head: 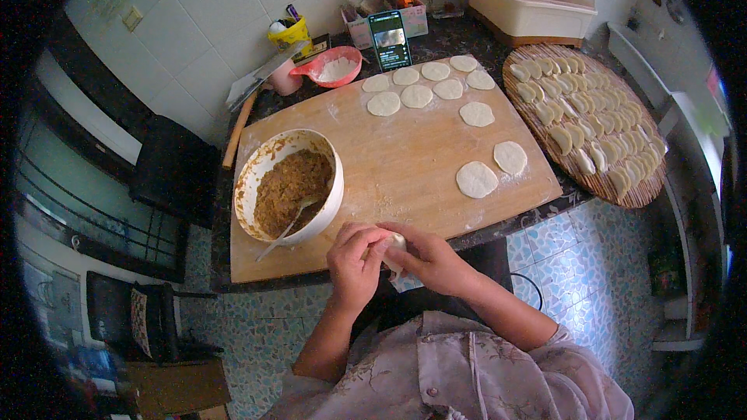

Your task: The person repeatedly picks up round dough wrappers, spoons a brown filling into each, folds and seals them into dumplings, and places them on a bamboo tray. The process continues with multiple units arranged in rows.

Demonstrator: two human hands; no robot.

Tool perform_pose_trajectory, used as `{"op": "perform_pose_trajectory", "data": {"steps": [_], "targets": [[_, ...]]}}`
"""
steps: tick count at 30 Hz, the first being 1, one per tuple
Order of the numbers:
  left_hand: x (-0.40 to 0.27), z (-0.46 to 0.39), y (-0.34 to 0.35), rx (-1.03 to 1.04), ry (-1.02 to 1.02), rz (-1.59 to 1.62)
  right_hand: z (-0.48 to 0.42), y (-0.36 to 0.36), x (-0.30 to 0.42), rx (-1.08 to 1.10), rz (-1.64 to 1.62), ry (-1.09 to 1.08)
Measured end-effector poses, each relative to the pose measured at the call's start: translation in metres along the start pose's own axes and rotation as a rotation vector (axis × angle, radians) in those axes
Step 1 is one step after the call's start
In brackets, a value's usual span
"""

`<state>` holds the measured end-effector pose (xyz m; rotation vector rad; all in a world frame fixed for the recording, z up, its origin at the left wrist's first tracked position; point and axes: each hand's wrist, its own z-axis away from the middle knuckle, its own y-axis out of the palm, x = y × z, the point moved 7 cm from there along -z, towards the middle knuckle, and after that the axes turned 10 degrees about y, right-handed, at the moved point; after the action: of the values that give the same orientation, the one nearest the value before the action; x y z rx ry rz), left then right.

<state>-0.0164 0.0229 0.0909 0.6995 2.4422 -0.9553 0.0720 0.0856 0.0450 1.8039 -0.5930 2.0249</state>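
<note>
Between both hands, just off the near edge of a floured wooden board [408, 169], is a dumpling [397, 242] of white dough, mostly covered by fingers. My left hand [357, 256] pinches it from the left. My right hand [429, 256] grips its right side, thumb across the dough. A white bowl [334, 204] of brown minced filling [292, 186] stands on the board to the left, a metal spoon [292, 224] leaning in it. Two round dough wrappers, one nearer [477, 179] and one beyond it [510, 157], lie to the right. Several more wrappers [416, 97] rest along the far side.
Right of the board, a round woven tray [648, 192] carries rows of folded dumplings [607, 122]. Behind stand a phone [390, 41] with a lit screen, a pink scoop [350, 73] of flour and a lidded cream container [528, 6]. A rolling pin [239, 131] lies at the left edge.
</note>
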Motion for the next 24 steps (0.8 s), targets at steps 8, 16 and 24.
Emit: {"op": "perform_pose_trajectory", "data": {"steps": [8,16,24], "targets": [[0.000,0.003,-0.002,0.013,-0.058,0.068,0.003,0.002,0.007,0.007,0.033,-0.009],[-0.002,0.003,0.001,-0.006,-0.106,0.129,0.003,0.003,0.001,0.010,0.048,0.031],[-0.015,0.001,0.002,0.040,0.036,-0.011,-0.002,0.008,-0.021,0.053,0.053,0.072]]}}
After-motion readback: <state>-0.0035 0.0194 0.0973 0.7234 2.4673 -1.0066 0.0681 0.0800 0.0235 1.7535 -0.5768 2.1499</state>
